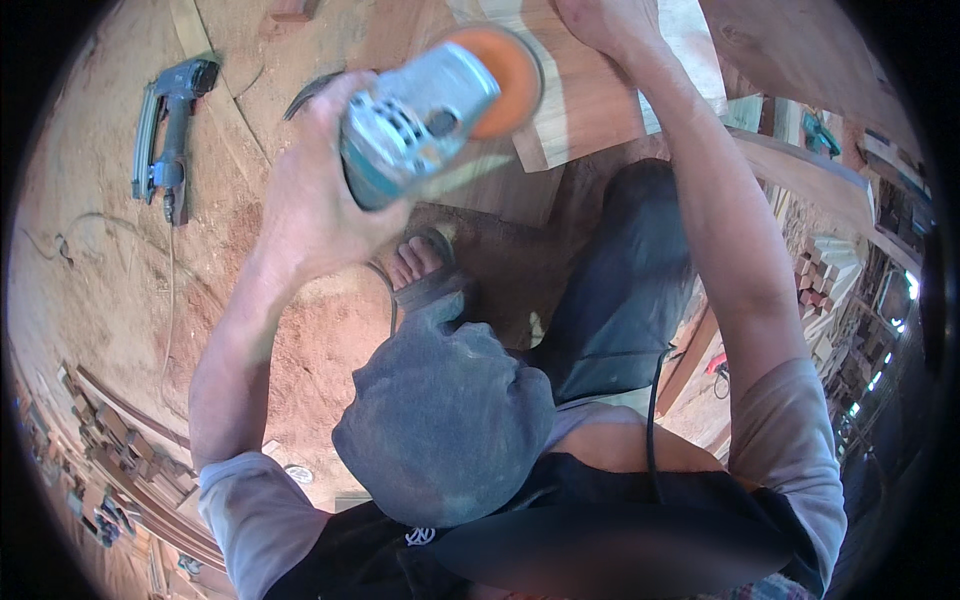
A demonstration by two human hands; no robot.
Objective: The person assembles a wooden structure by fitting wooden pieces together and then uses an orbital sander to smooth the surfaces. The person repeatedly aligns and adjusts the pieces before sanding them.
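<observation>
- The left hand [315, 190] is clenched around the grey body of an angle grinder [430, 110], lifted clear of the floor.
- The grinder's orange sanding disc [505, 70] points away from that hand, toward the wooden board [590, 100] just beyond it.
- The right hand [600, 22] presses flat on the same board, fingers cut off by the picture's upper rim; it grips nothing that can be seen.
- Below the left hand, the floor [110, 290] is coated in reddish sawdust, and a sandalled foot [420, 262] rests on it.
- Well out to the left of the left hand, a nail gun [168, 135] lies on the dusty floor.
- Past the right arm, stacked timber offcuts [825, 270] fill a dim workshop.
- Near the left elbow, wooden strips [110, 430] lie piled at the floor's edge.
</observation>
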